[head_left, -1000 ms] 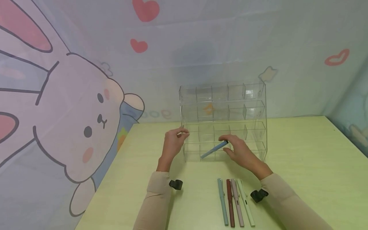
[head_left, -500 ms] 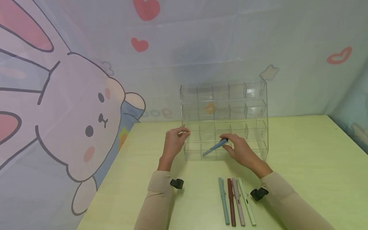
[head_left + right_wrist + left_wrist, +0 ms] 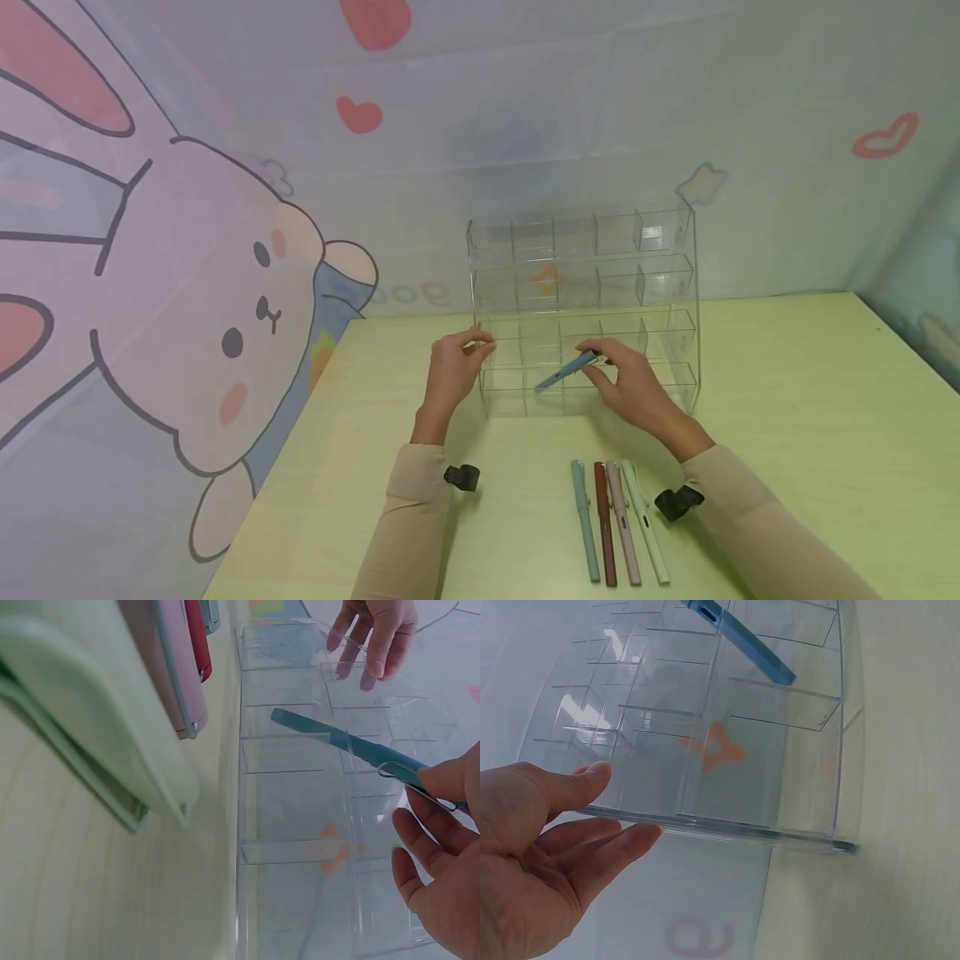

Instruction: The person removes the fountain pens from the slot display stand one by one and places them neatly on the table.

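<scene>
A clear acrylic rack (image 3: 525, 315) with stepped rows of compartments stands upright at the back of the table. My left hand (image 3: 452, 367) pinches its left side panel; in the left wrist view the thumb lies on one face of the rack and the fingers on the other. My right hand (image 3: 632, 390) holds a blue pen (image 3: 564, 372) by its clip end, between thumb and fingers. The pen slants in front of the lower rows, its free end down to the left. In the right wrist view the metal clip of the pen (image 3: 330, 735) shows beside the thumb.
Nearer the front, a teal pen (image 3: 586, 525), a dark red pen (image 3: 605, 525), a pinkish pen (image 3: 625, 529) and a pale green pen (image 3: 647, 527) lie side by side on the light table (image 3: 787, 467). A printed cloth (image 3: 600, 100) hangs behind the rack.
The blue pen has risen slightly and shifted right, and has turned between the right fingers. The left hand stays on the rack's side.
</scene>
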`<state>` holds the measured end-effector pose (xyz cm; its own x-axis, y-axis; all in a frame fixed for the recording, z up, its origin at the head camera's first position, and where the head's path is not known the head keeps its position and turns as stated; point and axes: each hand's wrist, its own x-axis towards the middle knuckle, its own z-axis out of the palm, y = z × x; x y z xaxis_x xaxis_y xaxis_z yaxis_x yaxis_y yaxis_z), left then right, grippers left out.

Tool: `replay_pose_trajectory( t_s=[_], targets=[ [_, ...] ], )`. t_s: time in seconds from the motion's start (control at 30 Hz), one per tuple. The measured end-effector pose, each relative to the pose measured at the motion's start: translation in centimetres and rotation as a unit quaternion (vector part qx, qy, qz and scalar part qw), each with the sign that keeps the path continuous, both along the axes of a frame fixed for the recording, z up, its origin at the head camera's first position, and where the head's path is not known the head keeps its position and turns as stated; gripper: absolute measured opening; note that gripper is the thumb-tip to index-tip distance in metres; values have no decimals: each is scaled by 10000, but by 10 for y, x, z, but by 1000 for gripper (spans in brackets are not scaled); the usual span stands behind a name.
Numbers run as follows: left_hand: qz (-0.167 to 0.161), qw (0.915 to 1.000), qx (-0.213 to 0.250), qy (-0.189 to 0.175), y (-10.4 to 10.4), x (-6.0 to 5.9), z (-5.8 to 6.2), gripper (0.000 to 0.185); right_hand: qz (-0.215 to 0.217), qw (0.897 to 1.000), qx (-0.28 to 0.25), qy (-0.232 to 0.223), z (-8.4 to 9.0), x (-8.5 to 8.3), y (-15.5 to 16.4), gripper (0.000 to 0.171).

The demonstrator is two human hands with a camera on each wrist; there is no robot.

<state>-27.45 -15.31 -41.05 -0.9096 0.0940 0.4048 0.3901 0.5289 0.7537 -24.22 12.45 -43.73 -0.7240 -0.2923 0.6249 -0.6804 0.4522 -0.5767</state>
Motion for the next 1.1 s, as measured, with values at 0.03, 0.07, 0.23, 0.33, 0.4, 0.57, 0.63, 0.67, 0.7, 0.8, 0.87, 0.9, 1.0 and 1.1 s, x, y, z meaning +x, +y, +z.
replay_pose_trajectory(
  t_s=[0.03,0.07,0.23,0.33,0.4,0.57,0.63,0.67,0.7,0.8,0.87,0.9,1.0,1.1],
  targets=[
    [-2,10000,0,2,0,0,0,8,-14,10000,-47,-19,1,1,0,30],
    [3,10000,-6,4,0,0,0,8,-47,10000,-83,-28,2,1,1,30],
    [-20,10000,-10,52,-1,1,1,8,-226,9994,-271,69,6,3,3,29],
    [-9,10000,-20,53,-1,2,1,8,-408,9979,-439,226,9,4,5,31],
    [7,10000,-24,26,-1,2,0,8,-504,9959,-666,344,13,4,7,33],
    [18,10000,-11,-30,-1,1,0,8,-546,9863,-1481,484,24,7,11,42],
    [16,10000,2,-17,-1,1,1,8,-538,9815,-1763,519,29,8,12,44],
    [14,10000,-2,-7,-1,0,1,8,-544,9792,-1877,548,32,10,12,45],
    [16,10000,-6,0,-1,0,1,8,-560,9772,-1960,599,35,11,12,46],
    [9,10000,-11,-1,-1,0,1,8,-601,9704,-2219,743,46,19,11,44],
    [4,10000,-15,-14,-1,0,0,8,-634,9669,-2312,873,54,25,10,41],
    [0,10000,-12,-18,-2,0,0,9,-655,9654,-2345,930,56,26,10,40],
    [-5,10000,-13,-6,-2,0,0,9,-701,9621,-2381,1132,57,25,13,38],
    [0,10000,-15,0,-2,0,0,9,-627,9589,-2445,1293,53,19,18,39]
  ],
)
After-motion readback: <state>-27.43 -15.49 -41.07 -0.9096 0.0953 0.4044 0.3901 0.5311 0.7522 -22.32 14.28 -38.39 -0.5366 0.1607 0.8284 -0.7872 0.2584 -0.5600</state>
